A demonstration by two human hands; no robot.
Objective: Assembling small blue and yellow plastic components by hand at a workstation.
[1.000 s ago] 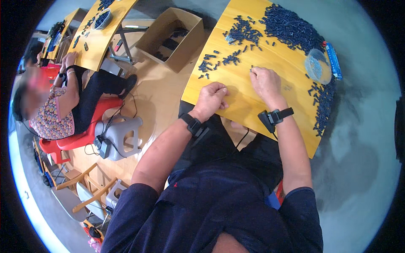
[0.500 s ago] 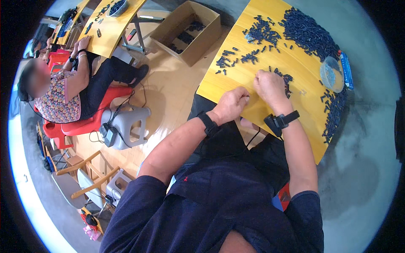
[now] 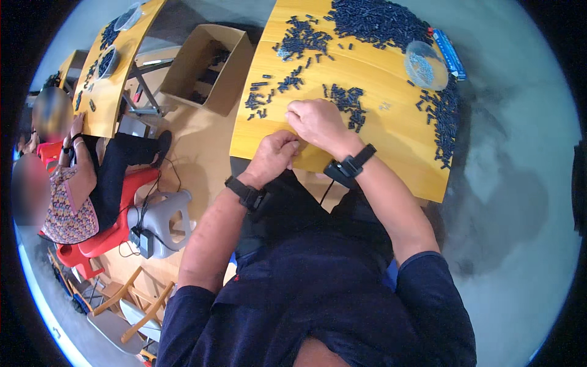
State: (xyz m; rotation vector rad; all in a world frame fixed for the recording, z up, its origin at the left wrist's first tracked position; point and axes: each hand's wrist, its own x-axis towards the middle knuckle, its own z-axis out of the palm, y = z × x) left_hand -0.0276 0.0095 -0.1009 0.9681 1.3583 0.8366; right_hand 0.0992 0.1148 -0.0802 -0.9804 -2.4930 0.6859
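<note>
My left hand [image 3: 272, 159] is at the near edge of the yellow table [image 3: 373, 144], its fingers closed in a pinch. Just above and beyond it, my right hand [image 3: 318, 124] is also closed, thumb and fingers pressed together. Whatever either hand holds is too small or too covered to make out. Past my right hand lies a small cluster of short black plastic pieces [image 3: 347, 103]. More black pieces [image 3: 255, 104] lie loose to the left of my hands. A black strap with a small box sits on each wrist.
A large heap of black pieces [image 3: 379, 23] covers the table's far side. At right stand a clear tub [image 3: 426, 68] with small pale bits and a blue box [image 3: 449, 55]. Left are a cardboard box [image 3: 229, 92], a grey stool [image 3: 168, 223] and a seated person [image 3: 73, 202] at another table.
My view has swung, so the table sits further left in the picture. My right hand's fingertips have come across above the left hand's; both hands stay closed.
</note>
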